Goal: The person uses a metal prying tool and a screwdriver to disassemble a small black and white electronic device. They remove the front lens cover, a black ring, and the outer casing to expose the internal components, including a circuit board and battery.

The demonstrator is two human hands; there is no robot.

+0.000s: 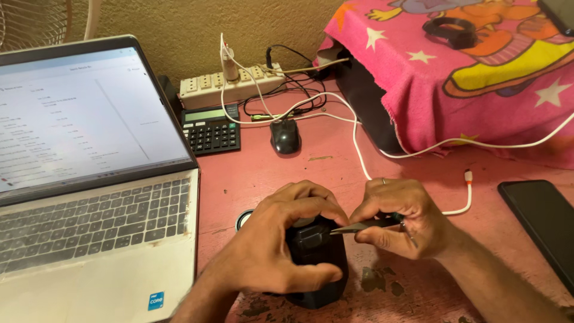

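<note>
A: Fingers first. Left hand (281, 251) wrapped around a black device (317, 263): thumb along its lower side, fingers curled over the top. Firm closed grip.

B: Right hand (400, 218)?

A: Thumb and forefinger pinched shut on a thin dark tool (365, 226). Ring visible on one finger.

B: Tool orientation?

A: Long axis near horizontal, running left-right across the tabletop (335, 167). Tip points left and meets the top of the device, just under the left fingertips. Handle end hidden in the right palm.

B: Device orientation?

A: Long axis runs roughly from the near edge towards the far edge. Blocky, dark, upper face partly covered by fingers. I cannot tell what kind of device it is. It sits near the near edge, about mid-width, just right of the laptop (89, 179).

B: Close surroundings?

A: Small round ring-shaped object (242, 220) just left of the left hand, half hidden. White cable (466, 197) ends just beyond the right hand. Black phone (547, 224) flat by the right edge.

B: Further out?

A: Mouse (285, 136) and calculator (210, 128) towards the far edge, power strip (230, 87) against the wall. Pink patterned cloth (466, 72) covers something at the far right corner. Paint chipped off the pink tabletop near the device.
</note>
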